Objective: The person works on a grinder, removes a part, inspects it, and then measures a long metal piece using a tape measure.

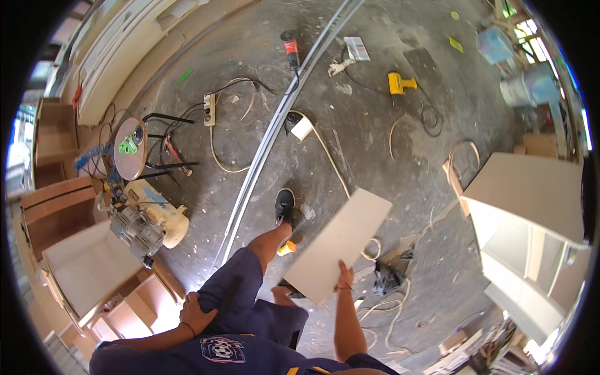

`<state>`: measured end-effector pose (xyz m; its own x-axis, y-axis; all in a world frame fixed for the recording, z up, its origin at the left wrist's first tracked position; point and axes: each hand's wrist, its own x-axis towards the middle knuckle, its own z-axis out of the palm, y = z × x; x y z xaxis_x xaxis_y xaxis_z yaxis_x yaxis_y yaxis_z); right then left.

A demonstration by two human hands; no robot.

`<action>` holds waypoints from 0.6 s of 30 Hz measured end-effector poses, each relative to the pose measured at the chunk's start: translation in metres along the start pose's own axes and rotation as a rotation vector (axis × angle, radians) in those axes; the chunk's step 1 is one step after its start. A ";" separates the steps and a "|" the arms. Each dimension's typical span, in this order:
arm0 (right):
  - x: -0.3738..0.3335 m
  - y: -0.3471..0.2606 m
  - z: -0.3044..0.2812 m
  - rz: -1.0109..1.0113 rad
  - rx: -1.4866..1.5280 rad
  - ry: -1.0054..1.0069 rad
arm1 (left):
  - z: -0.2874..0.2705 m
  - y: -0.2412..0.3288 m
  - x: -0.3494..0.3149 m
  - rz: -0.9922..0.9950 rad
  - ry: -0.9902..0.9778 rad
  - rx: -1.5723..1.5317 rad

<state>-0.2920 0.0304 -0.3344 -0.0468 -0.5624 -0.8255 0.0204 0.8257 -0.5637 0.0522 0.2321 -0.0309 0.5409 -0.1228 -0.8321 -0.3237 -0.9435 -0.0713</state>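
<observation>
My right hand (344, 275) grips the near right edge of a long pale rectangular board (340, 247), which hangs tilted over the floor in front of my legs. The board partly hides one of my shoes. My left hand (196, 314) lies on my left thigh, on the dark blue shorts (234, 290), with its fingers apart and nothing visible in them. Just beside it a black strip runs along the shorts; I cannot tell what it is. A small orange-and-white container (287, 249) lies on the floor between the board and my forward leg.
Long metal rails (262, 144) cross the floor. A round stool (131, 149), an air compressor (147, 219) and open cabinet boxes (87, 269) stand at left. A white cabinet (525, 212) stands at right. A yellow power drill (400, 83), power strip (209, 109), cables and black bag (387, 278) lie about.
</observation>
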 end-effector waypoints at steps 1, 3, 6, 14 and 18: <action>-0.026 -0.051 0.061 0.121 0.012 -0.013 | 0.006 -0.011 0.000 0.035 0.006 -0.053; -0.010 -0.078 0.115 0.093 0.091 -0.142 | 0.009 -0.005 0.017 0.178 0.051 -0.149; -0.006 -0.127 0.187 0.129 0.031 -0.246 | 0.009 0.001 0.027 0.329 0.121 -0.286; 0.022 -0.274 0.270 0.200 0.100 -0.378 | -0.015 0.086 0.068 0.279 0.154 -0.513; 0.087 -0.346 0.272 0.161 0.189 -0.429 | -0.028 0.146 0.096 0.210 0.178 -0.661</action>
<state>-0.0320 -0.3163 -0.2187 0.3864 -0.4284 -0.8168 0.1760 0.9035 -0.3907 0.0785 0.0742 -0.1055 0.6556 -0.3177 -0.6850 0.0726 -0.8765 0.4759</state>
